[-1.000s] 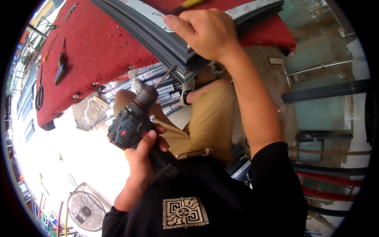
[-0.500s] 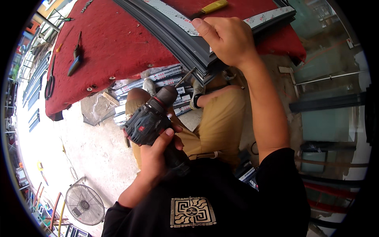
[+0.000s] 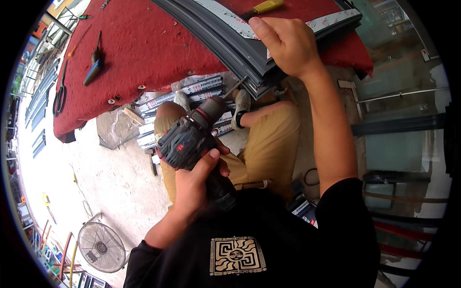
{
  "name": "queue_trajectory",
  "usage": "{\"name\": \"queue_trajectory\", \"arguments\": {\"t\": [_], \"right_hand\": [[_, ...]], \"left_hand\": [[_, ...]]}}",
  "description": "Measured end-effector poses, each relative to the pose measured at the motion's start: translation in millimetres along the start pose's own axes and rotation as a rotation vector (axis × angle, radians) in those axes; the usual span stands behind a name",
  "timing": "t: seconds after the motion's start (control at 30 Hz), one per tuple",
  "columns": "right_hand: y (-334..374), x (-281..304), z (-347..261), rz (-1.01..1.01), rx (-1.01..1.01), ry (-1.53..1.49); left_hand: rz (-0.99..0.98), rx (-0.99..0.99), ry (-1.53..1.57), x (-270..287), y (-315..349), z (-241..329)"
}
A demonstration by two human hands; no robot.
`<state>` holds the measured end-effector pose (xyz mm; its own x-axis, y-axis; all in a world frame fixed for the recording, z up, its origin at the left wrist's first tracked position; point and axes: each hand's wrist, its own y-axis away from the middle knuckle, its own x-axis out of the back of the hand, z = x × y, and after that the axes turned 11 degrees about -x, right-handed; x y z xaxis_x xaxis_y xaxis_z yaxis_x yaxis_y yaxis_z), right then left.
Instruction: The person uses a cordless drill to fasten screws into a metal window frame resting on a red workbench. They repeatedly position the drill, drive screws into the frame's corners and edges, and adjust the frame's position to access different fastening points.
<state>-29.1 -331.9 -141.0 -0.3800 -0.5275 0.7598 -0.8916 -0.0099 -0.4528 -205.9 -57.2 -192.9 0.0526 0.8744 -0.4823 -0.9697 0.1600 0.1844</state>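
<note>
My left hand (image 3: 194, 185) is closed round the grip of a black and dark grey cordless drill (image 3: 185, 141). The drill points up and to the right. Its long, thin bit (image 3: 234, 89) reaches the near corner of a dark grey metal frame (image 3: 225, 50); whether the tip is inside the metal I cannot tell. White printed film covers part of the frame, which lies on a red-covered table (image 3: 144, 45) with its corner past the edge. My right hand (image 3: 290, 48) grips the frame near that corner, thumb on top and the other fingers mostly hidden.
A yellow-handled tool (image 3: 266, 6) lies behind my right hand. On the table's left are a blue-handled tool (image 3: 93, 69) and black scissors (image 3: 59, 96). Wrapped metal profiles (image 3: 201, 86) lie below the table edge. A fan (image 3: 101, 246) stands lower left; glass panes (image 3: 396, 151) are at right.
The frame corner and my right hand have shifted slightly right. The drill in my left hand has moved a little to the right and up, its bit still at the corner.
</note>
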Motion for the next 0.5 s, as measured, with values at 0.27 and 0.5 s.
{"name": "queue_trajectory", "arguments": {"t": [0.27, 0.5], "right_hand": [[0.0, 0.6, 0.0, -0.023, -0.024, 0.021], [0.2, 1.2, -0.1, -0.033, -0.036, 0.023]], "left_hand": [[-0.005, -0.029, -0.001, 0.2, -0.1, 2.2], [-0.007, -0.022, 0.040, 8.4, -0.9, -1.0]]}}
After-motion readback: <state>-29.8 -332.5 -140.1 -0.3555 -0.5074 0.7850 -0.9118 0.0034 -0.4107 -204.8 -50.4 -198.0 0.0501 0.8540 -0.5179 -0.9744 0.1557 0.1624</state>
